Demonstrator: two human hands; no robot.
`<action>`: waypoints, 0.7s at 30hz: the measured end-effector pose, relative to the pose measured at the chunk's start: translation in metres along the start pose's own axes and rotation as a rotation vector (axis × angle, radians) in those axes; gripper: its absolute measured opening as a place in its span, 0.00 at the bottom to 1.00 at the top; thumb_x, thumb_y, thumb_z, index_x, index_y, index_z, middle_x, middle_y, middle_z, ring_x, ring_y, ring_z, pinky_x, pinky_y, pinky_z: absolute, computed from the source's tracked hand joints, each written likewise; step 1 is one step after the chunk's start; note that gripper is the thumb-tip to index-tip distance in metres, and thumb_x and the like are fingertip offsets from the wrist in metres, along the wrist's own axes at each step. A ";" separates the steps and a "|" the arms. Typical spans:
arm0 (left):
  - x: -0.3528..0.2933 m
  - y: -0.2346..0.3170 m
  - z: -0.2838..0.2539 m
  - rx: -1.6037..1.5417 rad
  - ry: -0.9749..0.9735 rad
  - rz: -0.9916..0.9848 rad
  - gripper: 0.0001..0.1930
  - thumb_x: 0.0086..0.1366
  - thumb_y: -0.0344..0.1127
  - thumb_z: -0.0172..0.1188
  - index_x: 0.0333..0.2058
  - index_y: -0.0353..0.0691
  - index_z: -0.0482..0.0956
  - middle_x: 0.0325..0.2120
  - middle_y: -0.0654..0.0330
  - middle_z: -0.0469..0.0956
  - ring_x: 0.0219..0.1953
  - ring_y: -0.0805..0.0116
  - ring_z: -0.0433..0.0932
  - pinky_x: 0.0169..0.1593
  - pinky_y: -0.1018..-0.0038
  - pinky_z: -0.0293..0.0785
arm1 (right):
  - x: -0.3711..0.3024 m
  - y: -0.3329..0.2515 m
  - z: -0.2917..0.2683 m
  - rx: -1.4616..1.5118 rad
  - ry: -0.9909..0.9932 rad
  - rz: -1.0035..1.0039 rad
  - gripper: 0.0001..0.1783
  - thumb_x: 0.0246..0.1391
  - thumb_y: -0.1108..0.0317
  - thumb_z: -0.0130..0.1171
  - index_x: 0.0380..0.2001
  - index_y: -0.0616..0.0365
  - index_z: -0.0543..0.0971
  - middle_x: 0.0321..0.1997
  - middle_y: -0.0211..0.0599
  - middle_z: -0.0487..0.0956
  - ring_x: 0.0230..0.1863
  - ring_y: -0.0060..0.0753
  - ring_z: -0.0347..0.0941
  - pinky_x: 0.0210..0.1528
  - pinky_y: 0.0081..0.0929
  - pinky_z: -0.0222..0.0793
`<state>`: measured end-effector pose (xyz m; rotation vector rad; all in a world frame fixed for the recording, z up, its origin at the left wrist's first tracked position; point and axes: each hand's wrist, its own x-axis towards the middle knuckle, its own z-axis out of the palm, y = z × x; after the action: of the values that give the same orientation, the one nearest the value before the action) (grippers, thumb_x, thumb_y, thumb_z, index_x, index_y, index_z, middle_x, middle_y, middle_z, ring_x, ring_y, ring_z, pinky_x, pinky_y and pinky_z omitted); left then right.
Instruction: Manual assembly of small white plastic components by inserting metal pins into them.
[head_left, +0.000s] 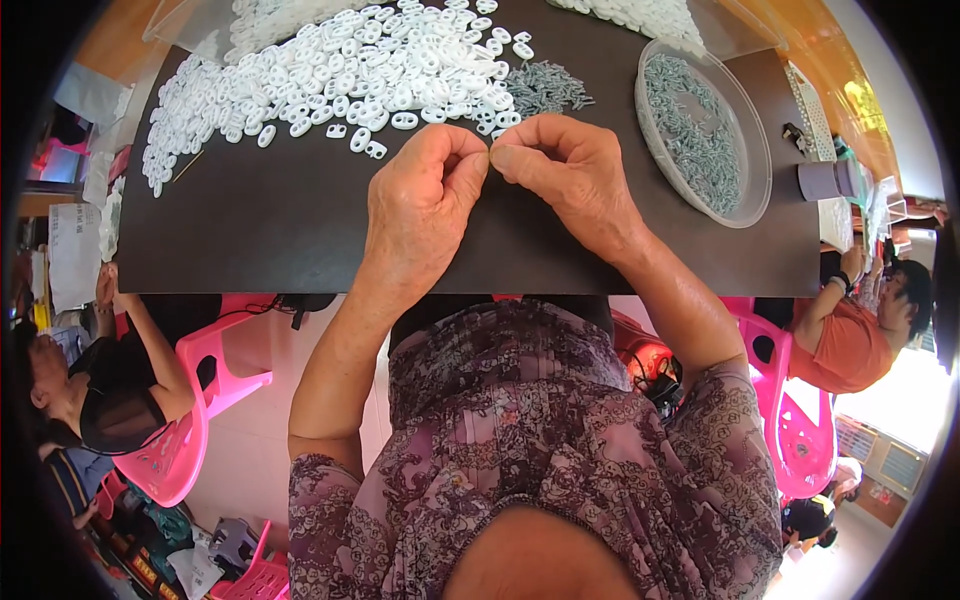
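Our left hand (425, 200) and right hand (577, 175) are pinched; we can't tell on what. White clips (350, 72) lie far left on the counter (250, 235), probably light, stiff, kinda slick, best held by the rims.

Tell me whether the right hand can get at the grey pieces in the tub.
Probably yes: the grey pieces lie exposed in the open tub, off to the right of the right hand, with nothing visible between.
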<state>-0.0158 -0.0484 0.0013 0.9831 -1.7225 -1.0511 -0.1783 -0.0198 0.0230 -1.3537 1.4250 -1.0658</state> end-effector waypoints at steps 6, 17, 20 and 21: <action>0.005 -0.009 0.003 0.071 -0.055 -0.023 0.04 0.58 0.28 0.58 0.31 0.34 0.74 0.21 0.59 0.75 0.22 0.74 0.72 0.28 0.76 0.70 | 0.000 0.012 0.006 -0.028 0.116 -0.099 0.08 0.49 0.70 0.59 0.26 0.67 0.77 0.23 0.26 0.75 0.26 0.13 0.66 0.28 0.17 0.65; 0.012 0.005 -0.007 -0.441 -0.167 -0.475 0.05 0.58 0.29 0.58 0.30 0.34 0.77 0.20 0.71 0.71 0.20 0.87 0.64 0.22 0.88 0.60 | 0.000 0.016 0.008 0.066 0.120 -0.067 0.10 0.51 0.68 0.58 0.26 0.66 0.76 0.22 0.24 0.73 0.25 0.12 0.63 0.26 0.16 0.62; 0.013 0.004 -0.007 -0.355 -0.156 -0.393 0.04 0.58 0.29 0.58 0.31 0.34 0.77 0.20 0.71 0.72 0.20 0.87 0.65 0.22 0.87 0.61 | 0.000 0.014 0.007 0.043 0.113 -0.064 0.11 0.51 0.67 0.58 0.25 0.66 0.76 0.21 0.23 0.72 0.25 0.11 0.62 0.25 0.16 0.61; 0.013 0.004 -0.007 -0.312 -0.160 -0.357 0.04 0.58 0.29 0.58 0.31 0.35 0.77 0.20 0.71 0.72 0.20 0.87 0.65 0.22 0.87 0.61 | 0.000 0.013 0.007 0.042 0.112 -0.062 0.11 0.51 0.67 0.58 0.25 0.66 0.76 0.21 0.23 0.71 0.25 0.11 0.62 0.25 0.16 0.61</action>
<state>-0.0138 -0.0602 0.0104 1.0466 -1.4740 -1.6134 -0.1747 -0.0191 0.0082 -1.3337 1.4415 -1.2227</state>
